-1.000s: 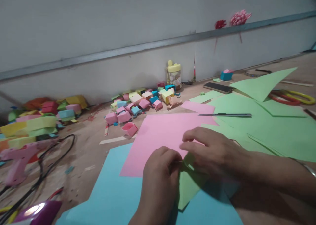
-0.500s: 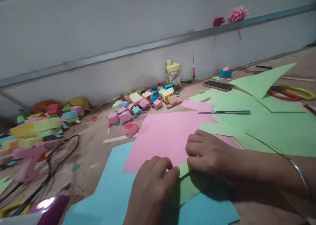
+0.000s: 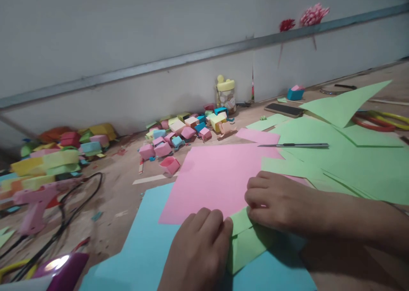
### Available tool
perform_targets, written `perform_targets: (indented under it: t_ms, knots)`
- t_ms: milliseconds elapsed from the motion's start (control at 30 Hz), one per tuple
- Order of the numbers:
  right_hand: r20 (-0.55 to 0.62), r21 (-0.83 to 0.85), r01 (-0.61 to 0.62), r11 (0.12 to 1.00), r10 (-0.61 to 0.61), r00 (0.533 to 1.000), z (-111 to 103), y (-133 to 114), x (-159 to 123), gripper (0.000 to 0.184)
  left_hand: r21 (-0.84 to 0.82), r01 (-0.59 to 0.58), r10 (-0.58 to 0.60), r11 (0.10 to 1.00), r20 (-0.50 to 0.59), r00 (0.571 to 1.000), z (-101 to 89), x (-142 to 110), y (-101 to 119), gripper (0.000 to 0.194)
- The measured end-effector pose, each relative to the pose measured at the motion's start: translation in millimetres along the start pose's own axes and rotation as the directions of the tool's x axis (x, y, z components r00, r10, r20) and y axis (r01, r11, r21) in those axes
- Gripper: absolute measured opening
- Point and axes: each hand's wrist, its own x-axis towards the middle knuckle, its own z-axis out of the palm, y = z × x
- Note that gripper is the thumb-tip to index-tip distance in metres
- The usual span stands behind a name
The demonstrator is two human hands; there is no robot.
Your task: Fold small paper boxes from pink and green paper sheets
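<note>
A small piece of green paper (image 3: 247, 248) with a folded-over edge lies between my hands, partly covered by them. My left hand (image 3: 201, 244) grips its left edge with the fingers curled and the thumb against it. At the paper's upper right, my right hand (image 3: 275, 199) is closed on it, fingertips bent under and hidden. Beneath is a sheet of blue paper (image 3: 150, 227), and a pink sheet (image 3: 211, 180) overlaps it just beyond my hands. A craft knife (image 3: 295, 145) rests across the pink and green sheets past my right hand.
Large green sheets (image 3: 361, 167) spread to the right, near scissors (image 3: 377, 122) and a phone (image 3: 283, 110). Small folded paper boxes (image 3: 162, 149) heap by the wall, with a lidded jar (image 3: 226, 96) behind. At left are a pink glue gun (image 3: 35, 208), its cable and a purple object (image 3: 62, 269).
The folded edge of the green paper shows more plainly now. Both hands stay on it, having shifted slightly; the whole view has also moved a little.
</note>
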Motion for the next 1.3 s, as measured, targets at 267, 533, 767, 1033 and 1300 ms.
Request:
perform_targets:
  t_ms: [267, 533, 767, 1033, 1300]
  knots:
    - [0.143, 0.131, -0.073, 0.989, 0.054, 0.988, -5, 1, 1, 0.015, -0.127, 0.081, -0.076, 0.989, 0.051, 0.996, -5.5, -4, -1, 0.028]
    - [0.202, 0.151, -0.142, 0.978, 0.110, 0.973, -11, 0, 2, 0.011, -0.127, -0.138, 0.142, 0.982, 0.029, 0.989, -16.1, -2, 3, 0.040]
    - [0.212, 0.137, -0.078, 0.987, 0.048, 0.976, -23, -8, -7, 0.014, 0.008, -0.209, 0.208, 0.978, 0.011, 0.978, -5.8, -15, 4, 0.024]
    - [0.250, 0.012, -0.028, 1.000, 0.024, 0.968, -23, -18, -5, 0.012, 0.106, -0.217, 0.219, 0.970, -0.007, 0.976, -9.7, -14, 8, 0.034]
    - [0.210, 0.164, -0.240, 0.957, 0.204, 0.956, -6, -10, 5, 0.014, -0.210, 0.082, -0.084, 0.974, 0.002, 0.997, -3.5, -9, 11, 0.030]
